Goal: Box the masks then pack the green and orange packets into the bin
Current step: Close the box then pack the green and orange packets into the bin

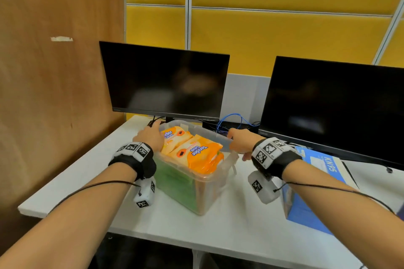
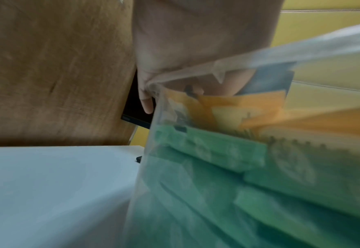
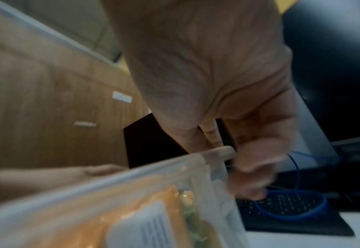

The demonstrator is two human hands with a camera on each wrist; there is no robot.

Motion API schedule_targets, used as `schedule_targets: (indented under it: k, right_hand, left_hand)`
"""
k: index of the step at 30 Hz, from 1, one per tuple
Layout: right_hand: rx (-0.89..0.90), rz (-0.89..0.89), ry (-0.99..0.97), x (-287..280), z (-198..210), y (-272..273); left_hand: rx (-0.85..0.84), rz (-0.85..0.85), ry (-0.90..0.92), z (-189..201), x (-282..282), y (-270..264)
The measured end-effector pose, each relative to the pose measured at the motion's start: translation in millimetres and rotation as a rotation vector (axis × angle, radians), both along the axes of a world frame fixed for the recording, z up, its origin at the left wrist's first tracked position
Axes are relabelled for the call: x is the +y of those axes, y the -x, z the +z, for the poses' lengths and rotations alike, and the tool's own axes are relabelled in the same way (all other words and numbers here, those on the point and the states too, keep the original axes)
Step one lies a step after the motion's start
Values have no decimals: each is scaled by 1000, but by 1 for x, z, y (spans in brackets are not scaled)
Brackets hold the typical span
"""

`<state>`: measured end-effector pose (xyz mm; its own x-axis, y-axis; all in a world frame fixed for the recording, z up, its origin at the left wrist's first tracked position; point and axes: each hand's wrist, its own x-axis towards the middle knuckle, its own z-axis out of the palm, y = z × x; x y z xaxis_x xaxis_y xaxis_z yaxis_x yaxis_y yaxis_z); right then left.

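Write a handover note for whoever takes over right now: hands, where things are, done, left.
Left hand: on the far left rim of the clear bin, fingers curled over the edge.
Right hand: grips the bin's far right rim.
Orange packets lie on top inside the bin, green packets underneath them.
Blue KN95 mask box lies on the white desk right of the bin; its flap cannot be seen clearly.
Done: packets look packed. No loose masks or packets in view.
Left: probably just positioning the bin; check the box is closed.

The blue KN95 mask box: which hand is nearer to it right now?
Right. The right hand grips the clear bin's right rim, just left of the KN95 mask box. The left hand holds the bin's far left rim, farther off.
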<state>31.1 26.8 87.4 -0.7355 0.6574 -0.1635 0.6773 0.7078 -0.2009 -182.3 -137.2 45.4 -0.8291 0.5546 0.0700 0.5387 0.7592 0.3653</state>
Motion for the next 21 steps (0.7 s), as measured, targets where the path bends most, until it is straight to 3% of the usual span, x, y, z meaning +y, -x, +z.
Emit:
schedule_targets:
  k: [6, 12, 16, 21]
  right_hand:
    - [82, 2, -15, 18, 2, 10]
    - [300, -113, 82, 39, 2, -9]
    - [247, -250, -43, 74, 9, -59]
    - [32, -522, -127, 112, -4, -136]
  left_hand:
    - [48, 104, 86, 4, 10, -10]
    - [-26, 41, -106, 5, 7, 17]
    - [-261, 39, -290, -5, 5, 22]
    - [-332, 117, -423, -11, 13, 4]
